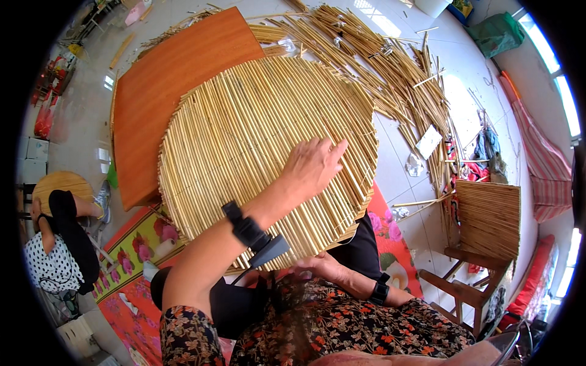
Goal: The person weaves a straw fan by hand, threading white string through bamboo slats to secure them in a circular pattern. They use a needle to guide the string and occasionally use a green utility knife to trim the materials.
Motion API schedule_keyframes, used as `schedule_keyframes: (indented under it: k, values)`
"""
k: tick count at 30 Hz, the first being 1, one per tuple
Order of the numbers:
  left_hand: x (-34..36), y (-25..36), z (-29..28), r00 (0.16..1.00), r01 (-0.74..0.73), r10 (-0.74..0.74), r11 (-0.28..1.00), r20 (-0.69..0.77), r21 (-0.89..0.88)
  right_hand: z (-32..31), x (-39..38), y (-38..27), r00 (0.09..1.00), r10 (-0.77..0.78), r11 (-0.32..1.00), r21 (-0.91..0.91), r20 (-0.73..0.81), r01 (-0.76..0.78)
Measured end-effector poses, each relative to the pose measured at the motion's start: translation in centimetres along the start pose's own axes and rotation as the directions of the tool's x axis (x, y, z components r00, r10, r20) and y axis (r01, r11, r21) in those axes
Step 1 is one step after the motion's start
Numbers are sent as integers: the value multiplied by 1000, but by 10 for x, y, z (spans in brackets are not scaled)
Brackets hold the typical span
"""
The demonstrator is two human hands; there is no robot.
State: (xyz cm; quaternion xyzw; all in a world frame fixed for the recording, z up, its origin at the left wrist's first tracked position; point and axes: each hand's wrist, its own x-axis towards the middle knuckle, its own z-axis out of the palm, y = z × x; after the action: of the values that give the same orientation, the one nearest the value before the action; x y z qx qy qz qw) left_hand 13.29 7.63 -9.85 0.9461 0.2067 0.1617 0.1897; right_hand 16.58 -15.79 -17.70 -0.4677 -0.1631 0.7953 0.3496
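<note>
A round mat of straight yellow reed sticks (244, 110) spans the middle of the view, lying over the person's lap and beside an orange-brown wooden board (159, 85). My left hand (312, 163) rests on the mat's upper surface, right of its middle, fingers apart and holding nothing. A dark strapped device is on that wrist, with a grey wedge-shaped piece (268, 250) near it. My right hand (318, 266) is at the mat's near edge, fingers curled on the edge and partly hidden beneath it.
Loose reeds (390, 67) lie strewn on the tiled floor behind and right. A chair with a reed panel (488, 226) stands at right. Another person in dotted cloth (52, 256) sits at far left by a round wooden stool (64, 186). A floral red cloth (394, 244) lies underneath.
</note>
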Motion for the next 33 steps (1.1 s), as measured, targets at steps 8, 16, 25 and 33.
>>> schedule_keyframes:
  k: [8,16,25,33]
  values:
    - [-137,52,-47,777,432,88,646,623,-630,-7,1,11,979,29,983,-170,-202,-64]
    - [-239,87,-70,928,284,-331,329,172,-901,5,-2,4,983,-72,991,-120,-166,52]
    - [-317,92,-37,628,429,-594,-275,503,-860,6,3,2,982,-149,989,-7,-115,149]
    - [-303,85,52,632,-120,-603,-697,486,-707,6,7,9,964,-194,981,-40,-184,189]
